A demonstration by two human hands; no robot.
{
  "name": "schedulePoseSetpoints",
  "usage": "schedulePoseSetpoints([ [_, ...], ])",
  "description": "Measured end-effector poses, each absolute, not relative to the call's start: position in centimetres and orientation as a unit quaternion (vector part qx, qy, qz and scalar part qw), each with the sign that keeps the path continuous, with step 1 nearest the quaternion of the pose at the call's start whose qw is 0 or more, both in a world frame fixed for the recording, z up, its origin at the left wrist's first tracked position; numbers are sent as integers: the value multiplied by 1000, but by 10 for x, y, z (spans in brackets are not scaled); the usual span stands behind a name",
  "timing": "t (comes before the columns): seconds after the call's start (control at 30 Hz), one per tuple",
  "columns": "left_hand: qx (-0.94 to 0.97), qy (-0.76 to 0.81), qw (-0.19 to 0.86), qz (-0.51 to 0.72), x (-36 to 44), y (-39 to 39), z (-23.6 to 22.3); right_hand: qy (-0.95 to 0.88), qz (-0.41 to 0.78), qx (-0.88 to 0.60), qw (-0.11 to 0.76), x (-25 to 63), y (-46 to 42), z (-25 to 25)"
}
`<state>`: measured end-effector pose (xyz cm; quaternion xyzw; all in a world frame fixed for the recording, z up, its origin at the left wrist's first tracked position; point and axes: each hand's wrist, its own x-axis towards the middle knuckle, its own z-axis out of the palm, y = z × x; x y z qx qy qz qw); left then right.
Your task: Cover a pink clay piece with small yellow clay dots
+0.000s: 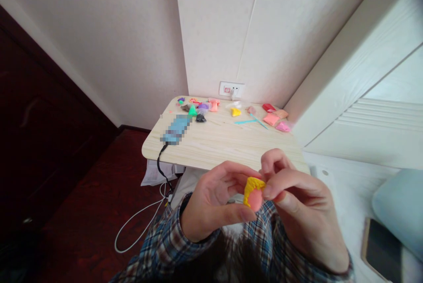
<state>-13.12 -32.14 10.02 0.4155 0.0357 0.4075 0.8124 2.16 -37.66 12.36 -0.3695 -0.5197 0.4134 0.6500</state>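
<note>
Both my hands are raised close to the camera in front of a small wooden table [218,144]. My left hand [211,203] pinches a small clay piece [254,192], pink below with a yellow layer over its top, between thumb and fingers. My right hand [297,203] presses on the yellow part of the same piece with thumb and forefinger. Plaid sleeves cover both wrists.
Along the table's far side lie several clay lumps: green [192,110], black [200,118], yellow [235,112], red [269,107], pink [283,126], plus a blue tool [251,121]. A blurred device [175,129] with a cable sits at the left. A wall socket [231,89] is behind; a phone [381,250] lies on the bed.
</note>
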Motion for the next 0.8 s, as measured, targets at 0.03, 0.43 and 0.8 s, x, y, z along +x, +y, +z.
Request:
schedulePoseSetpoints([
  [0.03,417,34,811,409,-131,-321,100,-529,407,-374,644,22,-378,123],
  [0.43,421,71,810,401,-133,-322,104,-538,378,-402,637,18,-379,129],
  [0.8,451,49,790,412,-133,-320,101,-488,421,-405,649,16,-378,128],
])
